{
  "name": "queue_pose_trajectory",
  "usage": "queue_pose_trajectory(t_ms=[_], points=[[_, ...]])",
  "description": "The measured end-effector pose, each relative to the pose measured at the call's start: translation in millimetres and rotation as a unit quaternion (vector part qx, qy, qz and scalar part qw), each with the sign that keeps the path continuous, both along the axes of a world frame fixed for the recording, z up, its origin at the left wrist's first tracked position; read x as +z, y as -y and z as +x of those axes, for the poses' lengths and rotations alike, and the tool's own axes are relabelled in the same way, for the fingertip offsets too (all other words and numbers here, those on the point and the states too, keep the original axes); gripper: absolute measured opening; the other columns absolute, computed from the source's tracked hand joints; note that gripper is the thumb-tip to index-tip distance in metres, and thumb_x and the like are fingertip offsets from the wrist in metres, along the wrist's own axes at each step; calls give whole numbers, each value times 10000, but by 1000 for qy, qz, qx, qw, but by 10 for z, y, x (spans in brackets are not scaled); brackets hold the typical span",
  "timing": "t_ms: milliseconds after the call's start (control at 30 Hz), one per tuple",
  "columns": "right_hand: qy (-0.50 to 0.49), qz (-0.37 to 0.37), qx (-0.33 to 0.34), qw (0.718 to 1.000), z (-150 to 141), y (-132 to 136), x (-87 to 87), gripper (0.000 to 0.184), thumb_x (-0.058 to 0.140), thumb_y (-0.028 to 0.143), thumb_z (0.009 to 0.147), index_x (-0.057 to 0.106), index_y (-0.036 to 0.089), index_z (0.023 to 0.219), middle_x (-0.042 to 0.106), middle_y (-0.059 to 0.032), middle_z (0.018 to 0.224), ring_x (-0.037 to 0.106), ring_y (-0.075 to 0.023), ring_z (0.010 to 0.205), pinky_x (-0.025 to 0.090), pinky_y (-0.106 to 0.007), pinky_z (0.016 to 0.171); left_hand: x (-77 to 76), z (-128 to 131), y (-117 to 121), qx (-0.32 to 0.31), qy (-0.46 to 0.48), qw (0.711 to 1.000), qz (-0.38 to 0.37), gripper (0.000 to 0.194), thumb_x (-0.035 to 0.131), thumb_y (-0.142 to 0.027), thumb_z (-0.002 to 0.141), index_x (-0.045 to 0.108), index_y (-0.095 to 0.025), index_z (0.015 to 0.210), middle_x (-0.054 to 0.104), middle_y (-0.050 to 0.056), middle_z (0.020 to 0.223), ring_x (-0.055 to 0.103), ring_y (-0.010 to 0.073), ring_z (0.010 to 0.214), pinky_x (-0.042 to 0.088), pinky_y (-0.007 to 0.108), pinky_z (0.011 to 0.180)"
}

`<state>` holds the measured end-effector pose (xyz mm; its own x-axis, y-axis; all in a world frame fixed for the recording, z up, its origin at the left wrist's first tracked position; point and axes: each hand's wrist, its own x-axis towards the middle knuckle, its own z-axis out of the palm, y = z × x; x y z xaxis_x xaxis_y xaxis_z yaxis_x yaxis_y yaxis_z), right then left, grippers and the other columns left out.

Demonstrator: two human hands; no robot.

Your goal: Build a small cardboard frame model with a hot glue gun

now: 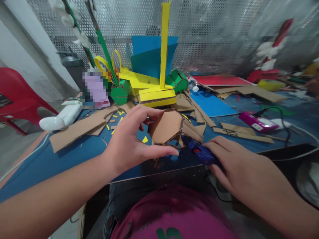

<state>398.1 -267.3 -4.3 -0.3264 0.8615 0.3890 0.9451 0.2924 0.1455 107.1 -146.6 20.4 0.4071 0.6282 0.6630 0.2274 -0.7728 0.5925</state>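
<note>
My left hand (132, 136) grips a small brown cardboard box (166, 126) with several angled sides, its fingers along the top and its thumb along the lower edge. An opening shows at the box's near right corner. In my right hand (234, 162) is a dark blue glue gun (201, 153). Its tip points left and meets the cardboard edge by the opening, though the exact contact is too blurred to tell. Part of the glue gun's body is hidden by my right hand's fingers.
Cardboard strips (79, 127) and yellow scraps litter the blue table (82, 169). Behind the box stand a yellow cardboard base with an upright post (163, 46) and green boxes (119, 94). A purple power strip (258, 121) with cables lies right; a red chair (20, 96) stands left.
</note>
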Motion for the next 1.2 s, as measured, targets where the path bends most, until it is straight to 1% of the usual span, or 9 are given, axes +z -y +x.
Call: queue_pose_trajectory(t_ms=[133,267,367,467,667,800,1000,1133,1200], points=[[0,0,2,1000,0,10,-29,168,592,217,921,639,247,1080,768,-119,1076,806,-335,901,549,-384,528,2,11,1,-11,8,1000,-8,756,1035,-678,653,752,-273,1225,765,77,1149,697,248,965,594,377,791],[-15,-16,9,1000,20,8,-6,128,578,251,961,657,251,1061,778,-118,1048,802,-325,844,556,-393,535,-5,7,-5,-22,10,1000,-3,771,1039,-678,638,751,-279,1231,766,74,1146,705,254,980,602,384,803],[-33,-42,20,998,57,5,37,126,571,282,1002,673,250,1067,787,-116,1055,807,-323,818,587,-418,579,-6,-1,0,-17,2,1000,-2,782,1036,-687,633,750,-282,1237,765,77,1153,703,256,979,603,387,803],[-65,-86,22,994,100,1,82,134,567,327,1045,685,263,1039,781,-89,1002,801,-317,791,608,-436,616,-12,-7,3,-17,-2,1000,7,781,1033,-679,647,748,-277,1252,761,78,1163,697,245,966,597,378,803],[-98,-130,21,986,136,-26,112,183,541,345,1071,694,273,1003,777,-80,978,801,-313,817,607,-423,651,-25,-9,-22,-38,-8,998,52,790,1034,-660,668,746,-261,1286,748,70,1133,679,226,952,565,340,765],[-73,-121,31,989,127,-35,116,180,537,331,1058,698,252,1072,785,-100,1017,812,-325,833,614,-432,653,-22,-2,-41,-59,-4,996,74,794,1039,-644,671,744,-260,1300,746,63,1097,669,221,945,553,337,749],[-74,-103,43,991,120,16,201,205,550,286,1003,714,264,1123,798,-104,1047,816,-324,837,609,-419,639,-12,1,-43,-64,-8,996,62,792,1020,-682,667,766,-279,1300,752,79,1082,674,262,955,561,391,731],[-80,-114,43,989,305,131,233,194,590,318,988,705,320,1144,808,-72,1074,815,-328,853,613,-437,646,-14,2,-48,-61,-13,996,63,787,1006,-702,675,772,-284,1299,750,84,1080,673,268,942,571,408,725],[-79,-119,55,988,481,215,227,256,620,332,973,686,362,1218,814,-54,1136,823,-326,886,628,-443,675,-22,2,-51,-59,-16,996,68,775,1006,-689,691,769,-286,1308,750,85,1085,672,266,938,575,409,723]])
